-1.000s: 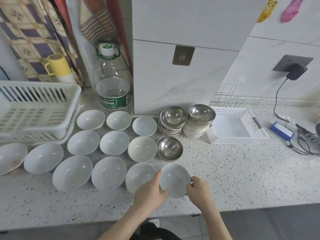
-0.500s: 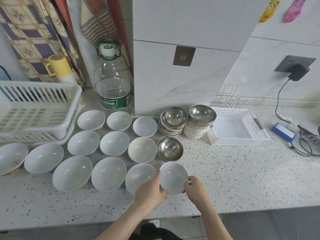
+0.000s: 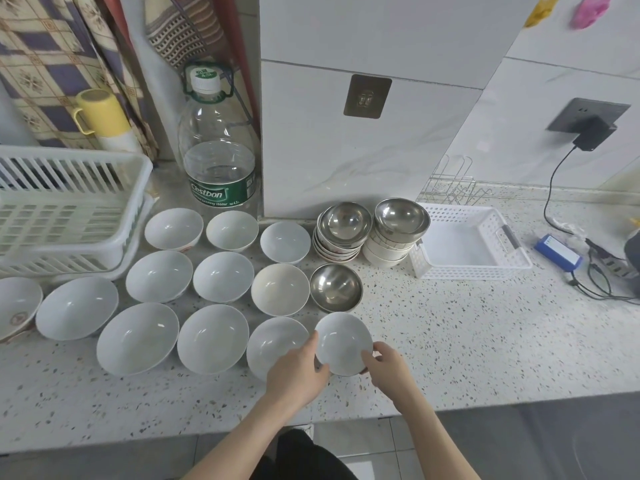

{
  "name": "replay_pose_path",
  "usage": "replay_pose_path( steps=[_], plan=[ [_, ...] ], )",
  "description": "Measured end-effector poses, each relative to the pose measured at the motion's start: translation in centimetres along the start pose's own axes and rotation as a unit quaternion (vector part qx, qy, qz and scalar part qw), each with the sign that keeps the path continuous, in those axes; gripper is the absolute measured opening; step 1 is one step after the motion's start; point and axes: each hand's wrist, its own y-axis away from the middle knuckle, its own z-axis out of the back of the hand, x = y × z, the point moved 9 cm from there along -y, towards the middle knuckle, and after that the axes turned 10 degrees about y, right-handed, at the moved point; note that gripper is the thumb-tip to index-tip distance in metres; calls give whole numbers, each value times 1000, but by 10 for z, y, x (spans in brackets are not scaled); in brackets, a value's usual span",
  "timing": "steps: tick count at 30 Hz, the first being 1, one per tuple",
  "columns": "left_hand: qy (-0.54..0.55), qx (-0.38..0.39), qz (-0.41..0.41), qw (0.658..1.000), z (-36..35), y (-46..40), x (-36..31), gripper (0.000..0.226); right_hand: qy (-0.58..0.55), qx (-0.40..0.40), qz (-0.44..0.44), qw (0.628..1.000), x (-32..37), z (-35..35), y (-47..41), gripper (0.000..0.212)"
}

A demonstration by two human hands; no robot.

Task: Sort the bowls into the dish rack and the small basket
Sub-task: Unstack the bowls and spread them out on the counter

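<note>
Both my hands hold one small white bowl (image 3: 341, 341) near the counter's front edge. My left hand (image 3: 298, 370) grips its left rim and my right hand (image 3: 386, 365) grips its right rim. Several white bowls stand in rows to the left, the nearest one (image 3: 273, 341) partly under my left hand. A steel bowl (image 3: 335, 287) sits just behind the held bowl. Two stacks topped with steel bowls (image 3: 346, 223) (image 3: 401, 216) stand at the back. The white dish rack (image 3: 69, 206) is at far left, the small white basket (image 3: 485, 265) at right.
A large water bottle (image 3: 218, 161) stands behind the bowls beside a white cabinet. A yellow cup (image 3: 98, 110) is behind the rack. A wire rack (image 3: 453, 188), a blue box (image 3: 557, 252) and cables (image 3: 602, 282) lie at right.
The small white bowl in both hands has shifted a little away from the counter's edge, toward the steel bowl. My hands moved with it.
</note>
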Motion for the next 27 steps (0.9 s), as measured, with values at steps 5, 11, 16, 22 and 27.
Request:
replay_pose_path(
  steps=[5,11,16,22,27],
  plan=[
    [59,12,35,998,-1,-4,3,59,76,-52,-11,996,4,23,-2,39],
    [226,-54,62,971,24,-24,-1,33,-6,-141,43,989,61,83,-25,33],
    [317,-139,72,935,56,-65,-20,12,-179,-108,22,978,107,102,-72,31],
    [332,-204,100,916,77,-102,-28,13,-174,-96,33,979,132,94,-112,36],
    [334,-229,110,908,82,-116,-31,11,-137,-100,50,984,139,92,-126,24]
  ],
)
